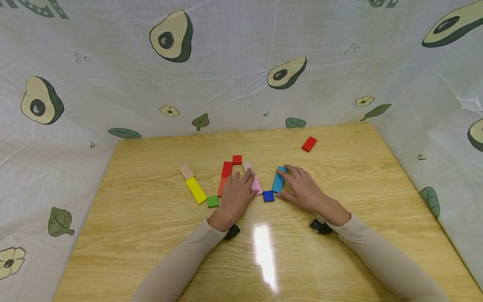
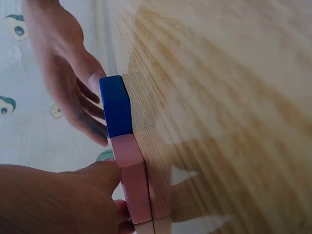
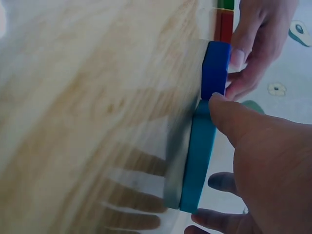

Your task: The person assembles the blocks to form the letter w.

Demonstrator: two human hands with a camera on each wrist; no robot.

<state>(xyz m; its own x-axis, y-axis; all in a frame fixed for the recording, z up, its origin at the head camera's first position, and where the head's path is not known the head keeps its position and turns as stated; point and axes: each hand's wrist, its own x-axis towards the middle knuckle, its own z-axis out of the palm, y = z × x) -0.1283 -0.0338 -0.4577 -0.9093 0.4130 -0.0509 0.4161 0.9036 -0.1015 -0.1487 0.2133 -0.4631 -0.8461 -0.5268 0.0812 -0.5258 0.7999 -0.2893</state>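
Note:
My right hand (image 1: 305, 191) holds a light blue block (image 1: 278, 180) lengthwise, the thumb at its near end and fingers at its far end. In the right wrist view that light blue block (image 3: 199, 158) meets a dark blue square block (image 3: 215, 68). My left hand (image 1: 237, 197) rests over a pink block (image 1: 257, 184), fingers extended and thumb at its near end. A pale pink block (image 1: 247, 166) continues it at the far end. Left of those fingers are a red block (image 1: 227, 168) and an orange-red block (image 1: 222, 188), the latter partly hidden.
A small red block (image 1: 237, 159) tops the red and pink sides. Leftward lie a green square block (image 1: 213, 201), a yellow block (image 1: 196, 190) and a beige block (image 1: 186, 171). Another red block (image 1: 309, 144) lies far right on the wooden table (image 1: 151, 235); avocado-print cloth (image 1: 226, 92) surrounds it.

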